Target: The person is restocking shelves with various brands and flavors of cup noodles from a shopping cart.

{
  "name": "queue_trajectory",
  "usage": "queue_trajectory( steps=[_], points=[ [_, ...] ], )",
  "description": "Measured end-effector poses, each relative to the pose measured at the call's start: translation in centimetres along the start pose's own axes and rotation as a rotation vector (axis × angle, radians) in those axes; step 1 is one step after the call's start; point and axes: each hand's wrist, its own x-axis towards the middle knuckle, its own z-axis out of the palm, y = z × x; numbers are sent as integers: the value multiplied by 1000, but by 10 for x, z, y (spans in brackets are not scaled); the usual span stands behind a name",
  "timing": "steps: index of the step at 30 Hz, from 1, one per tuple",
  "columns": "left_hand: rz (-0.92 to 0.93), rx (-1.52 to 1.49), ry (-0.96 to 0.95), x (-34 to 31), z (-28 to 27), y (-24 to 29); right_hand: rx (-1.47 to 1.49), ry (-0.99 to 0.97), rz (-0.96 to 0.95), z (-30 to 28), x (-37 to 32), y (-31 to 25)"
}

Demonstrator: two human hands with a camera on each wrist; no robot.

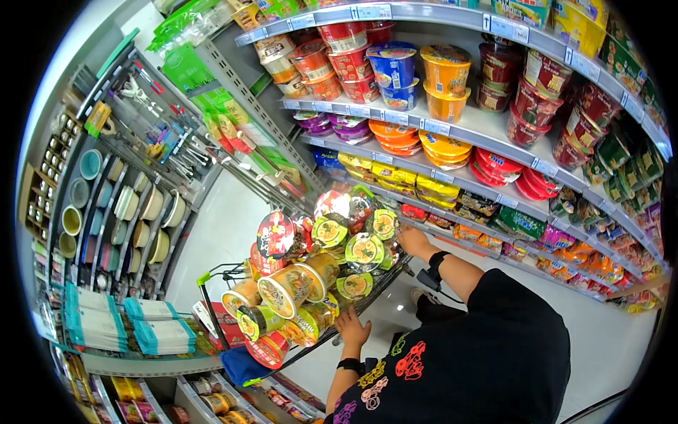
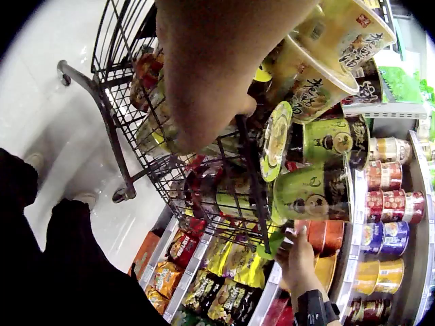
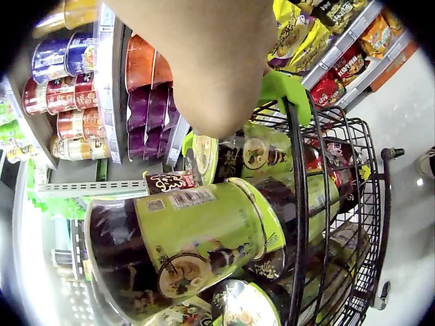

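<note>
Black shirt (image 1: 480, 353) fills the head view's 5 o'clock. One left hand (image 1: 351, 327) spreads near-straight fingers against the wire cart (image 1: 205, 293), and one right hand (image 1: 413, 240) sits on its far rim at 1 o'clock.

Left wrist view: two green noodle cups (image 2: 326, 139) lie at 3 o'clock, and the right hand's fingers curl round the rim at 5 o'clock.

Right wrist view: one big green noodle cup (image 3: 204, 231) blocks 7 o'clock.

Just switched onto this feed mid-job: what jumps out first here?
A wire basket heaped with green and orange instant noodle cups fills the middle of the head view. The right hand holds its rim on the shelf side; the left hand touches its near side. Behind, shelves packed with stacked noodle bowls run across the top and right.
</note>
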Motion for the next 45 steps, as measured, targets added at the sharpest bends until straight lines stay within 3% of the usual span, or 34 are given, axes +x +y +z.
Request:
queue_trajectory(
  steps=[2,4,7,8,9,13,16,20,23,24,27,28,32,35,40,43,45],
  points=[
    [38,58,72,-9,-5,-5,-14,57,-9,8,-9,-3],
    [95,33,103,8,23,12,-75,214,-42,7,-4,26],
    [136,101,128,-6,28,-14,-11,258,-57,15,-24,11],
    [108,50,44,-8,13,-21,11,304,-101,22,-25,3],
    [156,86,126,-10,16,-23,24,351,-145,26,-27,3],
    [91,39,44,-18,0,-33,-62,386,-53,38,-26,-10],
    [116,-15,134,-24,-1,-42,-87,374,15,39,-32,-21],
    [109,-79,260,-27,0,-43,-38,363,-66,43,-34,-6],
    [-7,-119,252,-33,-5,-35,-79,394,-116,45,-48,-12],
    [-4,-150,354,-31,-1,-32,-97,303,-55,41,-49,-16],
    [-102,-141,414,-25,1,-21,-214,167,-55,31,-53,-25],
    [-142,-176,413,-27,0,-15,-320,179,-175,38,-55,-15],
    [-244,-296,417,-35,2,28,-217,195,-281,51,-62,11],
    [-254,-372,533,-40,10,60,-155,159,-332,56,-58,16],
    [-520,-854,517,-22,82,70,-142,36,-406,38,-48,22],
    [-713,-1223,472,-12,44,84,-240,-47,-446,35,-55,30],
    [-693,-1176,467,-11,42,90,-204,-103,-408,31,-64,28]
  ],
)
